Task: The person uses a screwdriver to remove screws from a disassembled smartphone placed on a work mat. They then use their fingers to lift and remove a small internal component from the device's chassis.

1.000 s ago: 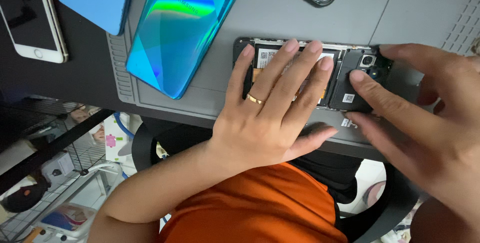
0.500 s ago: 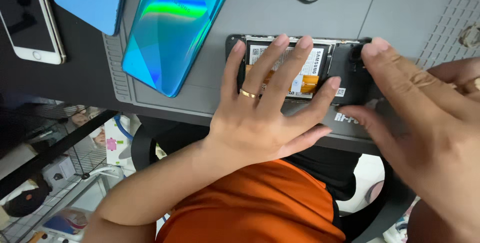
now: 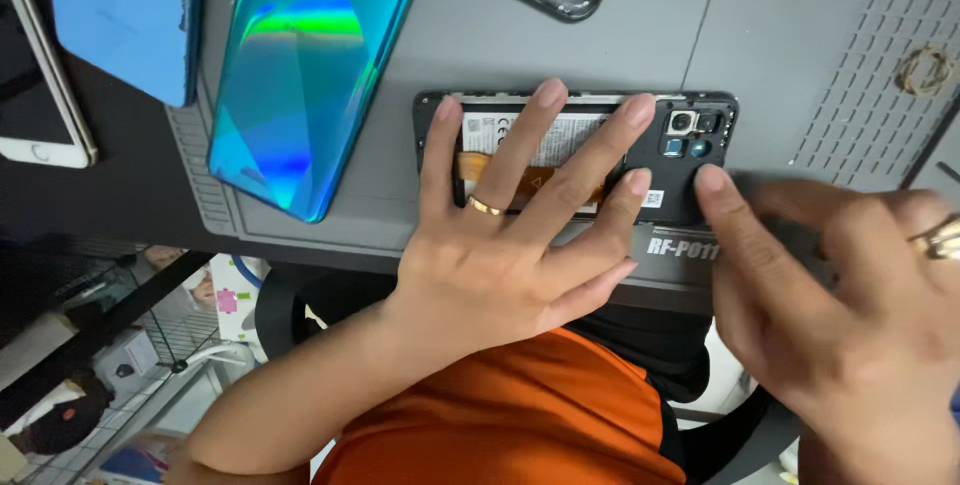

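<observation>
Bare grey mat above opened phone — teal phone blocks left

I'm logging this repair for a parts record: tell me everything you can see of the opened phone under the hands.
The opened phone lies flat on the grey work mat, back cover off, long side running left to right. Its black frame surrounds a white-labelled battery crossed by an orange flex strip, with a cluster of camera lenses at the right end. The left hand presses spread fingers across the battery; the right hand touches a fingertip to the lower right edge near the cameras.
</observation>
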